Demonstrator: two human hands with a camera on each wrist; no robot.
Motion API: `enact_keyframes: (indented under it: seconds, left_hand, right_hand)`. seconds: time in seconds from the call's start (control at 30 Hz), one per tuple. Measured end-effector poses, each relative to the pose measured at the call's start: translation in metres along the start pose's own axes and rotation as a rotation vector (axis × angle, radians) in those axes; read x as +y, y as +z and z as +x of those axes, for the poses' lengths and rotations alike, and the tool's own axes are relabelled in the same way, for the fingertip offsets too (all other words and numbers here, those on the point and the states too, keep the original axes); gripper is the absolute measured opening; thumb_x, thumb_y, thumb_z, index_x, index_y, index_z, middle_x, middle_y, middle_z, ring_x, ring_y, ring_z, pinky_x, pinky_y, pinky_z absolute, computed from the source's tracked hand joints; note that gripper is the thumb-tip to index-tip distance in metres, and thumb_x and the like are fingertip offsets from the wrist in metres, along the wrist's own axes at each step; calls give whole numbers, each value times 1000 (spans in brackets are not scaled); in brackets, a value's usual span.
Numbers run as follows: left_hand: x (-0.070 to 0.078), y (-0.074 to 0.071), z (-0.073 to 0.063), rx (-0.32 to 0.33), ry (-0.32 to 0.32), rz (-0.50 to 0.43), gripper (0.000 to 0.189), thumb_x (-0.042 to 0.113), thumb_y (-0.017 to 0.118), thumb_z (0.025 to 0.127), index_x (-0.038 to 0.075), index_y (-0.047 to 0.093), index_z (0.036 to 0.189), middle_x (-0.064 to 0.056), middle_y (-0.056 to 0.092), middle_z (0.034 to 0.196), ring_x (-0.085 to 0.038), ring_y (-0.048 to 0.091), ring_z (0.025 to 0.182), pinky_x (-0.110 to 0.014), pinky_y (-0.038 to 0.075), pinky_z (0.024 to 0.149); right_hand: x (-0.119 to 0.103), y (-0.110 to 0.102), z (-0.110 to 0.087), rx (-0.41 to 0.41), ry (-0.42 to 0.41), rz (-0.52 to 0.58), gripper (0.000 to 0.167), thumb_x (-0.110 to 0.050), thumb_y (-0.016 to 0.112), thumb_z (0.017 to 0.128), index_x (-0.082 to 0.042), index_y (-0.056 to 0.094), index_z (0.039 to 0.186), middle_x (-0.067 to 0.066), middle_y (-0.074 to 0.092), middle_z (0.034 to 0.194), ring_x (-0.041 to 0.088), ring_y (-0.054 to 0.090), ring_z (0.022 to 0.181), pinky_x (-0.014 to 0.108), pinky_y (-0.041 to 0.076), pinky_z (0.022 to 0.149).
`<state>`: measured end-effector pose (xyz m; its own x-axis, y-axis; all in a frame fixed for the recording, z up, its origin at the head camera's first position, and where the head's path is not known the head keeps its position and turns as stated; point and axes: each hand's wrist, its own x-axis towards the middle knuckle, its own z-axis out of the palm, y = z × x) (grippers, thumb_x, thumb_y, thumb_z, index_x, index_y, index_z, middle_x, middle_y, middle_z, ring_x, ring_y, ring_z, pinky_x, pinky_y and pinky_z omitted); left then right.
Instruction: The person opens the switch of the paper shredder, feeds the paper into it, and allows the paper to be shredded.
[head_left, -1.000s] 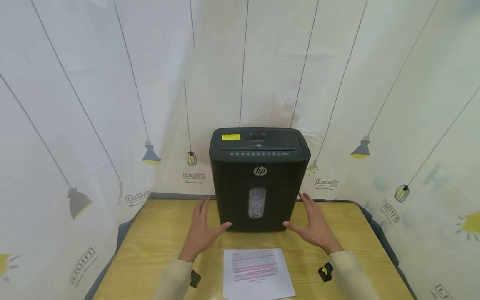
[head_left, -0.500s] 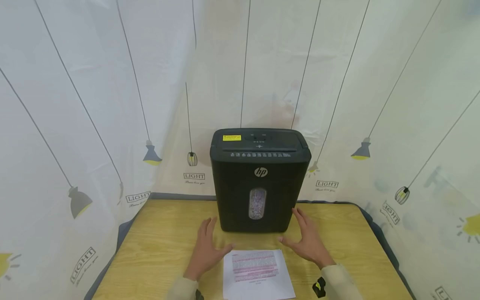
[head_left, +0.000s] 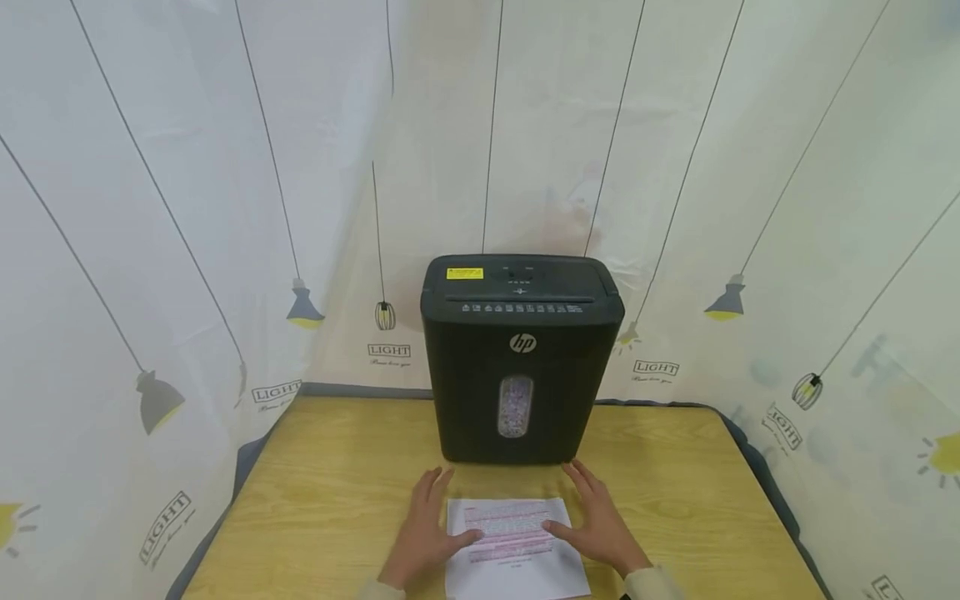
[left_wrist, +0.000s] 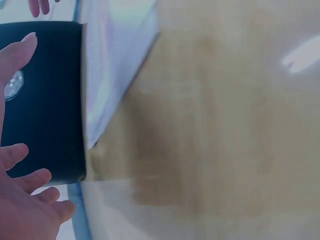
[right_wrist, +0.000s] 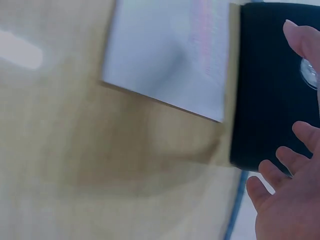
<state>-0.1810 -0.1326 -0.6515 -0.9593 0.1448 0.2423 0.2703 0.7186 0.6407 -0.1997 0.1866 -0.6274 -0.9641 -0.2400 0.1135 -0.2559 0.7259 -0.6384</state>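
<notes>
A: Where does your white paper stack (head_left: 517, 571), printed with a block of text and pink lines, lie relative to your fingers?

B: It lies flat on the yellow wood-grain table (head_left: 322, 492), between your left hand (head_left: 423, 533) and your right hand (head_left: 600, 529). From the head, your left thumb tip overlaps its left part and your right thumb tip its right part; your other fingers point past its far corners.

A: What stands beyond it?

B: An upright black plastic shredder (head_left: 555, 367) with a silver hp logo (head_left: 522, 343) and a clear oblong window (head_left: 515, 407) showing pale shreds. A narrow strip of table separates it from your paper. Behind rises the white cloth backdrop (head_left: 555, 150), printed with hanging lamps.

A: What does one of your views show that another does not?

B: Your right wrist view shows the stack's thin side edge; your left wrist view shows it tapering to a corner beside the shredder. Only your head view gives the shredder's top, with its yellow label (head_left: 465, 273).

A: And your fingers?

B: On both hands they are spread and slightly bent, each thumb held well apart. Neither hand grips anything; whether your thumbs touch the paper cannot be told.
</notes>
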Motion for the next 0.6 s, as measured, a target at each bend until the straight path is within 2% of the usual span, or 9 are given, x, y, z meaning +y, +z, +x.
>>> enact_keyframes:
  seconds: [0.23, 0.33, 0.5, 0.6]
  left_hand:
    - [-4, 19, -11, -116, 16, 59, 108, 63, 88, 67, 13, 44, 153, -17, 39, 161, -44, 31, 151, -63, 40, 115]
    - [-2, 23, -16, -161, 20, 79, 105, 61, 88, 67, 14, 47, 152, -15, 39, 161, -43, 31, 151, -62, 40, 115]
    - [-2, 25, -23, -158, 40, 85, 95, 50, 90, 69, 12, 52, 147, -15, 43, 160, -43, 34, 150, -59, 39, 116]
    - [-3, 27, -25, -137, 92, 72, 88, 45, 89, 71, 7, 56, 143, -18, 47, 156, -44, 38, 147, -58, 40, 114]
  right_hand:
    - [4, 21, -10, -55, -3, -35, 95, -49, 86, 78, -11, 44, 154, 18, 37, 164, 46, 40, 146, 68, 40, 111]
    - [5, 28, -14, -60, 3, -13, 96, -46, 88, 76, -9, 45, 153, 19, 38, 162, 47, 40, 145, 68, 39, 111]
    - [3, 38, -20, -63, 17, -18, 91, -41, 88, 77, -9, 48, 152, 15, 41, 162, 43, 42, 146, 63, 38, 115]
    - [3, 42, -22, -58, 2, -76, 83, -39, 86, 80, -8, 51, 149, 14, 47, 159, 39, 46, 144, 59, 40, 115]
